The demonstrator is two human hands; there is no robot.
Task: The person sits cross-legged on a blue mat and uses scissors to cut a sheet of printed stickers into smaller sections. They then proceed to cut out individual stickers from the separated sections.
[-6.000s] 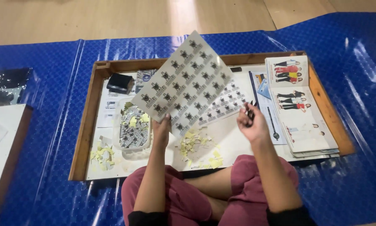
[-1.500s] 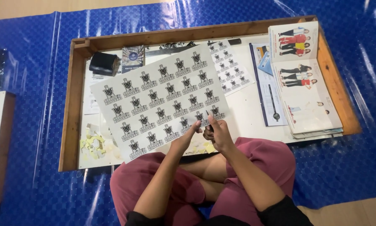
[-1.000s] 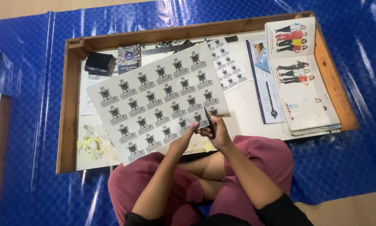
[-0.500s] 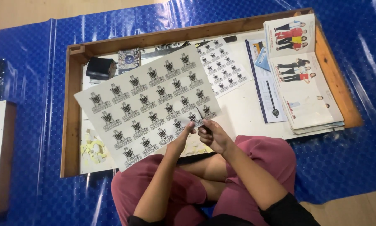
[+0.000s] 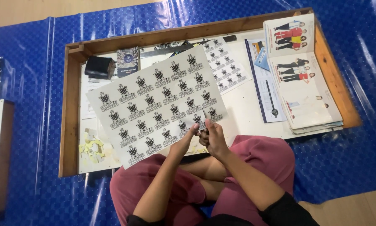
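Large white sheet of black printed stickers (image 5: 156, 106) at frame centre, over shallow wooden tray (image 5: 68, 125). Left hand (image 5: 183, 142) fingers pinch sheet's lower edge. Right hand (image 5: 211, 136) fingers closed on same edge, just beside. Stacked catalogues (image 5: 305, 92) upper right.

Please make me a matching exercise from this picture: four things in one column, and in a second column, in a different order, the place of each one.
Things:
1. sticker sheet
2. black pouch
3. stack of catalogues
4. yellow paper scraps

Places:
A. right end of the wooden tray
B. near left corner of the tray
C. held by the left hand and right hand
D. far left corner of the tray

Pairs: 1-C, 2-D, 3-A, 4-B
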